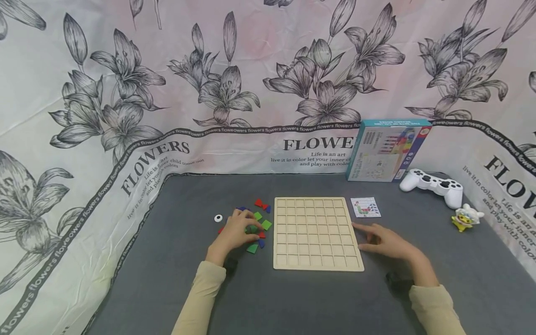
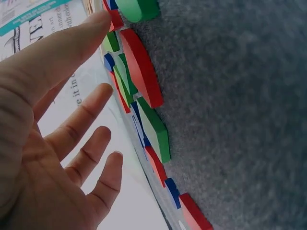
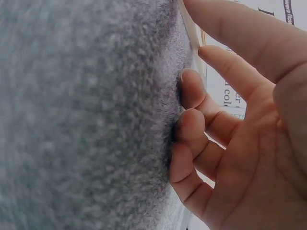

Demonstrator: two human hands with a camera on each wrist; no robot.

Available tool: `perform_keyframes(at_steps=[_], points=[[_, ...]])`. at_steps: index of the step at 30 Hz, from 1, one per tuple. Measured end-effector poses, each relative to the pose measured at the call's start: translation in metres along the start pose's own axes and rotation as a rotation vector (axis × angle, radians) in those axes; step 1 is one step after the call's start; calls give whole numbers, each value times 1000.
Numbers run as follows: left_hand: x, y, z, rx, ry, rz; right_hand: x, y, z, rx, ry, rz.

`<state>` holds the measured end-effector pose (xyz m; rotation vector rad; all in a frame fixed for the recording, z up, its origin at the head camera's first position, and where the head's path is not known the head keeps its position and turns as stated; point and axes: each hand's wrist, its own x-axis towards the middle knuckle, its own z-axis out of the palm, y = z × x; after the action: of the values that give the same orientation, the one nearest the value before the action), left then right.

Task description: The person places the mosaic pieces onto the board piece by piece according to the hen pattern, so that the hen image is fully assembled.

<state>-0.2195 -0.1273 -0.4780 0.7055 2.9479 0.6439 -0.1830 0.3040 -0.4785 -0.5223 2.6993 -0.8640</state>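
My left hand (image 1: 235,231) hovers over a loose group of coloured wooden pieces, its fingers spread and nothing visibly held. In the left wrist view the thumb (image 2: 67,52) overlaps a red piece (image 2: 115,19); whether they touch, I cannot tell. Nearby lie a long red piece (image 2: 141,69), a green piece (image 2: 154,132) and a bright green piece (image 1: 266,225). To their right is a square wooden grid board (image 1: 316,232). My right hand (image 1: 387,241) rests beside the board, index fingertip and thumb at its right edge, the other fingers bent against the table.
A small pattern card (image 1: 365,207) lies right of the board. Behind it stands a printed box (image 1: 383,151), with a white game controller (image 1: 433,185) and a small yellow-and-white figurine (image 1: 465,217) farther right. A white ring-shaped piece (image 1: 218,217) lies left of the pieces.
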Motion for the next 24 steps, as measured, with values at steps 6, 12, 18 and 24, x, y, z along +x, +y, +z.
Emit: perform_keyframes(at_steps=[6, 12, 18, 24], points=[[0, 2, 0, -27, -2, -4, 0, 1, 2, 14, 3, -21], [-1, 3, 0, -52, -7, -17, 0, 3, 4, 8, 10, -41], [1, 4, 1, -50, -20, -21, -1, 3, 4, 4, 19, -50], [2, 3, 1, -64, -24, -29, -1, 2, 5, 6, 32, -69]])
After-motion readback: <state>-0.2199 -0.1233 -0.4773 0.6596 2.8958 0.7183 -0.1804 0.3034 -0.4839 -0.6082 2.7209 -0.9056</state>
